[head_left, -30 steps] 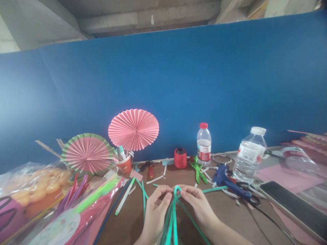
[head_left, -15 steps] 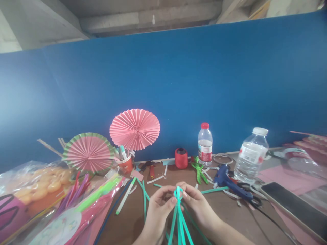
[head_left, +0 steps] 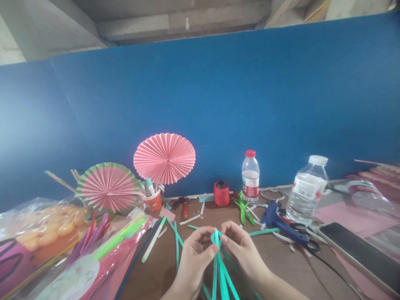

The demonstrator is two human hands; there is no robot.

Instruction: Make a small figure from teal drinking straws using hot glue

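Note:
Near the bottom middle of the head view, a bundle of teal pipe cleaners (head_left: 223,275) is looped at its top, and several strands fan down toward me. My left hand (head_left: 196,256) pinches the bundle by the loop between thumb and forefinger. From the other side, the thumb and forefinger of my right hand (head_left: 242,250) are closed on the same loop. More teal pipe cleaners (head_left: 177,246) lie on the brown table, left of and behind my hands. The lower ends of the bundle run out of view.
Behind stand a red thread spool (head_left: 221,194), two water bottles (head_left: 250,177) and a cup of pens (head_left: 153,202). A blue glue gun (head_left: 283,225) and a phone (head_left: 359,254) lie right. Pink paper fans (head_left: 165,159) and plastic packs (head_left: 78,271) fill the left.
My right fingers have lifted slightly and shifted right at the loop, which looks a little wider. My left hand stays almost in place.

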